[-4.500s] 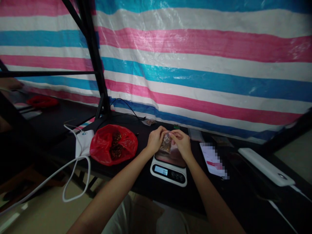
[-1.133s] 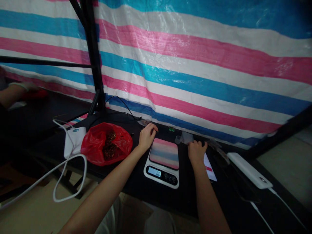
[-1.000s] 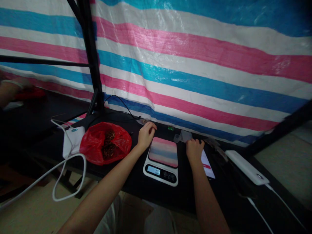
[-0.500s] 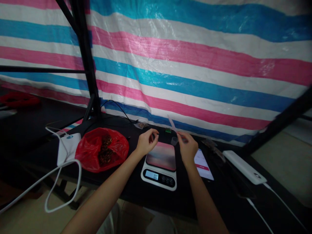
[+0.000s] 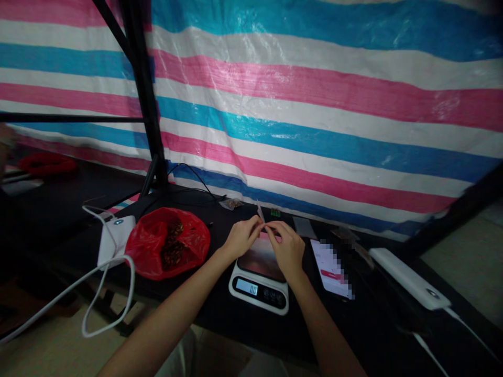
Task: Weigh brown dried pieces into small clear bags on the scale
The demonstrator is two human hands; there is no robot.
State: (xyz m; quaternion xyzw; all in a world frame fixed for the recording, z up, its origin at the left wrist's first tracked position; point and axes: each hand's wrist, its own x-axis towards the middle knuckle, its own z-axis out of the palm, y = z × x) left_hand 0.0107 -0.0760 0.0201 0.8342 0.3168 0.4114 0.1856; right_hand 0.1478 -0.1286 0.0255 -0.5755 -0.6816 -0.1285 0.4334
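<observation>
- L hand (image 5: 241,238) & R hand (image 5: 287,250): fingertip grips pinched tight on thin clear bag (image 5: 261,212), above scale's (image 5: 259,297) far end
- Scale reads 0.0
- Red bag (image 5: 142,254) L of scale, on worktop (image 5: 218,301)

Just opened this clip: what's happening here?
A person's left hand and right hand pinch what looks like a thin clear plastic bag above a digital scale, whose display reads 0.0. An open red bag of dark brown pieces sits to the left; a lit phone lies to the right. A small filled packet lies behind.
</observation>
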